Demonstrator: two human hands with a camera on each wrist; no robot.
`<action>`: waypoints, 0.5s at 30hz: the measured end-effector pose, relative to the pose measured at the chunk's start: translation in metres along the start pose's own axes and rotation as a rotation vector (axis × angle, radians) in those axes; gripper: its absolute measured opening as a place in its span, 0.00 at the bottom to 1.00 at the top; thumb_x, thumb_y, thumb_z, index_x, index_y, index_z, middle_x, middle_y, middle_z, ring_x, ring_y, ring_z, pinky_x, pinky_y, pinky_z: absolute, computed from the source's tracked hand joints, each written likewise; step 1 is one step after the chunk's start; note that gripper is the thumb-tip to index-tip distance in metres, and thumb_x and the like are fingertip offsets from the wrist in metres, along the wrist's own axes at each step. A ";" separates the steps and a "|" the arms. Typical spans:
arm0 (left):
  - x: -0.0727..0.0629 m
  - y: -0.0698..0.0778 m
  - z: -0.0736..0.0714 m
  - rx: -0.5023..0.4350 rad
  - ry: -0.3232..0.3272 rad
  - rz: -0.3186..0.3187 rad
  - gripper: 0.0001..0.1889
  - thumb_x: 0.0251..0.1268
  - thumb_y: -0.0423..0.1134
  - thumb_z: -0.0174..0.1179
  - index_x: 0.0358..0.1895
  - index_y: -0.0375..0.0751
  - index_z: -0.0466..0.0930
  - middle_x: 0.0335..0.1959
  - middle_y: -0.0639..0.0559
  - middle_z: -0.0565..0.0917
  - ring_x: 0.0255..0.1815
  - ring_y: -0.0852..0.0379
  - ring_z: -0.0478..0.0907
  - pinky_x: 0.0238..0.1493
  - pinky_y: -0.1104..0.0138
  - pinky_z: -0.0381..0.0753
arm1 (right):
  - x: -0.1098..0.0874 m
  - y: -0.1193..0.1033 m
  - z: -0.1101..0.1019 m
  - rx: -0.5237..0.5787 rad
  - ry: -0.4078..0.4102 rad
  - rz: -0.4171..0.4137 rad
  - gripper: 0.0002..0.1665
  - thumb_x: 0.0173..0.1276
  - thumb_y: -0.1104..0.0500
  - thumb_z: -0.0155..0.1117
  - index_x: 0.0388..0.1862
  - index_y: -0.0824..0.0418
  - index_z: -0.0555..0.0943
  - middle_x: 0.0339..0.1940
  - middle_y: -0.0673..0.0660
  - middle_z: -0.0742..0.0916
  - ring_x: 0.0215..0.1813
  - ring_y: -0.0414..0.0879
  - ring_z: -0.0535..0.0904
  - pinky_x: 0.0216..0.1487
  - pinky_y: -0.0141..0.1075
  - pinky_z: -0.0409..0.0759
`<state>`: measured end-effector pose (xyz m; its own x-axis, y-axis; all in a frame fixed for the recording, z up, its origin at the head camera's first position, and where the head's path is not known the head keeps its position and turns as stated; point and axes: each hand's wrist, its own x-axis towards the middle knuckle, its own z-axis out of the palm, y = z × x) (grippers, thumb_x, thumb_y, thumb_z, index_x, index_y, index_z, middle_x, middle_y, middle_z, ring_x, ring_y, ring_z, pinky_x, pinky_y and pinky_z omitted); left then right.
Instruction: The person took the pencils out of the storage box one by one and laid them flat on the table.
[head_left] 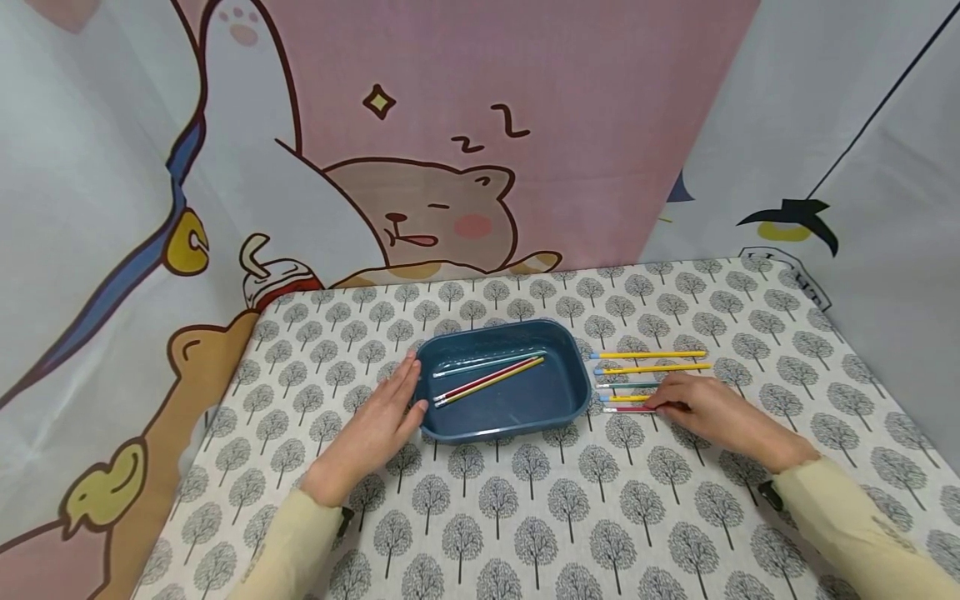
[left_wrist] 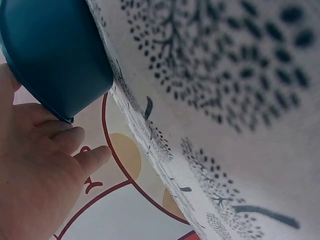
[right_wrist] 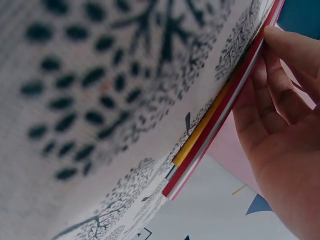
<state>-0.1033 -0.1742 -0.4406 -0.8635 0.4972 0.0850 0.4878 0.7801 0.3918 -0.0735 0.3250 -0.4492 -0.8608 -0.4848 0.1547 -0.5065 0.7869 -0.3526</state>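
My left hand rests with fairly straight fingers against the left end of a dark blue plastic tray. In the left wrist view, the fingertips lie along the rim of this tray. Inside it are a teal pencil, a red pencil and a yellow pencil. Right of the tray, my right hand pinches a red pencil, the nearest of a row. The right wrist view has the thumb on this striped red pencil, with a yellow pencil right beside it.
Farther back in the row lie a yellow pencil, a teal pencil and two more yellow pencils, one at the far end. A tree-print cloth covers the table. Cartoon-printed curtains hang behind and at both sides.
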 end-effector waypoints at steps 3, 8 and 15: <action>0.000 0.000 0.000 0.000 0.001 -0.001 0.37 0.86 0.56 0.40 0.83 0.35 0.47 0.86 0.48 0.42 0.84 0.41 0.50 0.80 0.43 0.56 | 0.000 0.000 0.000 0.000 -0.008 0.007 0.15 0.61 0.68 0.77 0.43 0.51 0.91 0.41 0.42 0.87 0.41 0.40 0.83 0.40 0.39 0.86; 0.000 -0.001 0.001 0.002 0.003 0.002 0.37 0.86 0.55 0.40 0.83 0.35 0.47 0.86 0.44 0.44 0.83 0.41 0.51 0.79 0.43 0.56 | 0.001 0.000 0.000 0.006 -0.017 0.016 0.15 0.61 0.68 0.77 0.43 0.51 0.91 0.41 0.42 0.87 0.40 0.38 0.82 0.38 0.38 0.85; 0.000 0.000 0.000 0.000 0.003 0.003 0.37 0.86 0.56 0.40 0.83 0.35 0.47 0.86 0.45 0.44 0.83 0.41 0.51 0.79 0.43 0.57 | 0.002 -0.003 -0.002 0.008 -0.033 0.028 0.14 0.62 0.69 0.75 0.42 0.52 0.92 0.39 0.42 0.86 0.37 0.33 0.78 0.34 0.35 0.81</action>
<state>-0.1035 -0.1744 -0.4406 -0.8626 0.4981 0.0886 0.4900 0.7787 0.3919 -0.0739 0.3225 -0.4465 -0.8727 -0.4749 0.1136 -0.4814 0.7976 -0.3633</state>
